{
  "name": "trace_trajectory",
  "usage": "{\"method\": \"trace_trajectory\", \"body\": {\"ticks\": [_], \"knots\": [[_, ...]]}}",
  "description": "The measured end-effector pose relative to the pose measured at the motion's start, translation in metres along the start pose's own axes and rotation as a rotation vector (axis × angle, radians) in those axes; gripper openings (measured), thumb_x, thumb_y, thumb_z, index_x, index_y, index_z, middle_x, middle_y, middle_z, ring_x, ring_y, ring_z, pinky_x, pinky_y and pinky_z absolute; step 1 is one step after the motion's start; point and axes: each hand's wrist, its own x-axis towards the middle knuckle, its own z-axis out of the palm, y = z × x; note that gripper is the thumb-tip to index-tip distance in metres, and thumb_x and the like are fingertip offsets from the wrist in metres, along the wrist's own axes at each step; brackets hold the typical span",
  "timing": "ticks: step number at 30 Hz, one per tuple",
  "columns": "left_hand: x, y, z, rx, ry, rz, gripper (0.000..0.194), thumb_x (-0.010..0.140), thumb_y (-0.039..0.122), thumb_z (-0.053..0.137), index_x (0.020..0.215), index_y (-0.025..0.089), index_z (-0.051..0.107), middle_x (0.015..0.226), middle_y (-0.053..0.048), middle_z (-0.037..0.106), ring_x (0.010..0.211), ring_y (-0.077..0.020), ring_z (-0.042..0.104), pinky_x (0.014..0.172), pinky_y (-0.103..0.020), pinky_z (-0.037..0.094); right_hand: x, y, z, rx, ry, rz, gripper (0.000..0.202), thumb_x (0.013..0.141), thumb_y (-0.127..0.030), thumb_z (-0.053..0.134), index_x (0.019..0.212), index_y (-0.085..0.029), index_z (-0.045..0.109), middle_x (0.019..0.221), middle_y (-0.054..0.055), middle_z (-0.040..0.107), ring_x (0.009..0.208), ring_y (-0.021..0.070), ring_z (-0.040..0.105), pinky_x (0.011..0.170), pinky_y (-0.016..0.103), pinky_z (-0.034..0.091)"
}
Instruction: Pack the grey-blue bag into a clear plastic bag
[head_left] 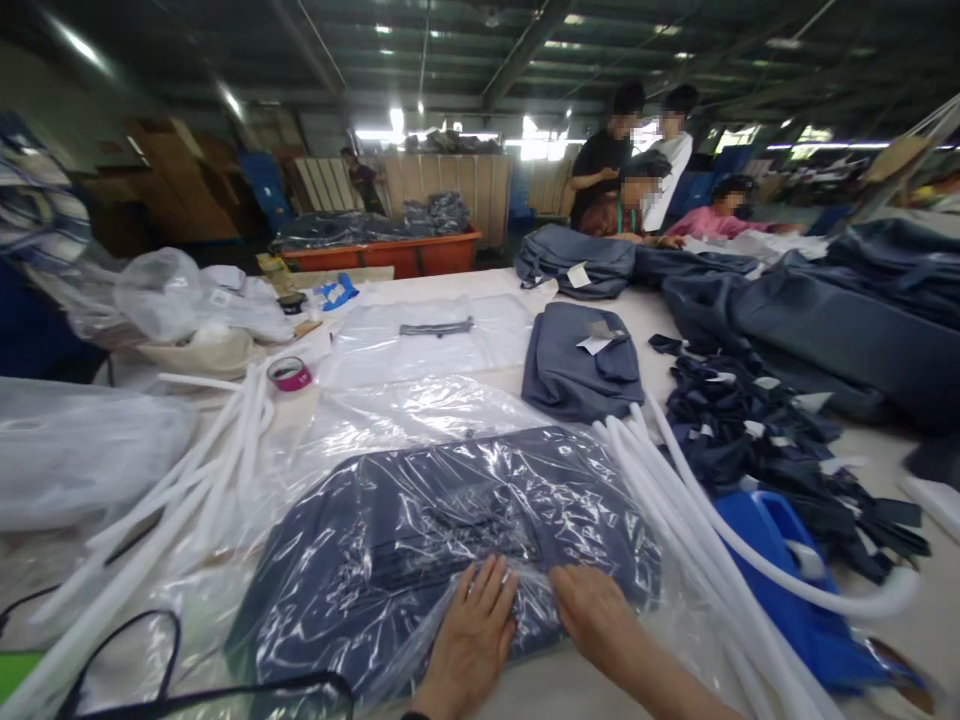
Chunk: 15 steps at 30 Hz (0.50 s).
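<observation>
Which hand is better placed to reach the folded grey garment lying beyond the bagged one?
Probably the right hand. Both hands press the bagged garment, but the folded grey garment lies ahead on the right; the left hand would have to cross over.

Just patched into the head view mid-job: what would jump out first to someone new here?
First, the bagged garment, dark blue under shiny clear plastic, front and centre, with the left hand and right hand pressing flat on its near edge. White tubes fan out along both sides of it. To the right lies a dark heap of straps, and people stand at the table's far end.
</observation>
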Motion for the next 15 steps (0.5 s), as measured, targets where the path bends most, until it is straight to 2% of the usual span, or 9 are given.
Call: {"method": "trace_trajectory", "body": {"ticks": [2, 3, 4, 5, 7, 9, 12, 15], "knots": [[0.0, 0.0, -0.001, 0.034, -0.01, 0.015, 0.045, 0.089, 0.024, 0.042, 0.133, 0.02, 0.044, 0.135, -0.002, 0.055, 0.127, -0.0189, 0.045, 0.102, -0.038, 0.037, -0.035, 0.021, -0.002, -0.098, 0.311, -0.112, 0.036, 0.076, -0.005, 0.038, 0.101, -0.02, 0.059, 0.086, 0.003, 0.069, 0.081, 0.0173, 0.064, 0.081, 0.032, 0.044], [0.0, 0.0, 0.0, 0.04, -0.008, 0.017, 0.045, 0.088, 0.023, 0.042, 0.133, 0.02, 0.044, 0.135, -0.001, 0.055, 0.127, -0.0187, 0.044, 0.103, -0.038, 0.036, -0.051, 0.032, -0.004, -0.162, 0.425, -0.158, 0.039, 0.074, -0.005, 0.038, 0.104, -0.019, 0.057, 0.088, 0.003, 0.069, 0.082, 0.0164, 0.064, 0.083, 0.032, 0.044], [0.0, 0.0, 0.001, 0.041, 0.005, 0.015, 0.044, 0.088, 0.024, 0.042, 0.132, 0.021, 0.046, 0.134, -0.001, 0.056, 0.127, -0.0182, 0.044, 0.104, -0.037, 0.034, -0.064, 0.044, -0.008, -0.22, 0.492, -0.192, 0.041, 0.072, -0.004, 0.038, 0.105, -0.02, 0.056, 0.088, 0.002, 0.069, 0.081, 0.0153, 0.065, 0.083, 0.031, 0.044], [0.0, 0.0, 0.003, 0.036, 0.03, 0.015, 0.042, 0.089, 0.027, 0.042, 0.13, 0.022, 0.049, 0.133, 0.0, 0.057, 0.126, -0.0177, 0.044, 0.106, -0.037, 0.031, -0.074, 0.056, -0.014, -0.263, 0.502, -0.218, 0.041, 0.071, -0.004, 0.039, 0.104, -0.02, 0.056, 0.087, 0.002, 0.07, 0.079, 0.0144, 0.065, 0.082, 0.03, 0.045], [0.0, -0.002, 0.009, 0.024, 0.097, 0.04, 0.038, 0.09, 0.033, 0.041, 0.123, 0.023, 0.055, 0.126, 0.0, 0.062, 0.122, -0.0172, 0.047, 0.111, -0.036, 0.023, -0.087, 0.081, -0.026, -0.276, 0.442, -0.249, 0.038, 0.067, -0.004, 0.04, 0.095, -0.023, 0.058, 0.08, -0.001, 0.07, 0.071, 0.0134, 0.065, 0.077, 0.028, 0.047], [0.0, -0.006, 0.017, 0.025, 0.147, 0.083, 0.037, 0.091, 0.038, 0.039, 0.117, 0.022, 0.06, 0.119, 0.0, 0.066, 0.117, -0.0175, 0.05, 0.115, -0.037, 0.015, -0.092, 0.106, -0.036, -0.179, 0.326, -0.189, 0.032, 0.067, -0.005, 0.04, 0.081, -0.026, 0.059, 0.072, -0.003, 0.069, 0.063, 0.013, 0.064, 0.069, 0.027, 0.049], [-0.002, -0.012, 0.027, 0.048, 0.145, 0.132, 0.038, 0.091, 0.04, 0.039, 0.117, 0.022, 0.06, 0.116, 0.0, 0.068, 0.114, -0.0177, 0.051, 0.117, -0.039, 0.009, -0.087, 0.144, -0.042, 0.101, 0.16, 0.086, 0.023, 0.08, -0.021, 0.04, 0.075, -0.028, 0.062, 0.074, -0.002, 0.071, 0.065, 0.0156, 0.066, 0.061, 0.026, 0.052], [-0.003, -0.013, 0.027, 0.066, 0.117, 0.147, 0.04, 0.09, 0.041, 0.04, 0.121, 0.022, 0.058, 0.119, 0.0, 0.066, 0.117, -0.0177, 0.05, 0.114, -0.036, 0.017, -0.067, 0.17, -0.045, 0.358, 0.089, 0.387, 0.038, 0.082, -0.051, 0.034, 0.072, -0.027, 0.062, 0.078, 0.006, 0.071, 0.073, 0.0226, 0.068, 0.066, 0.033, 0.055]]}}
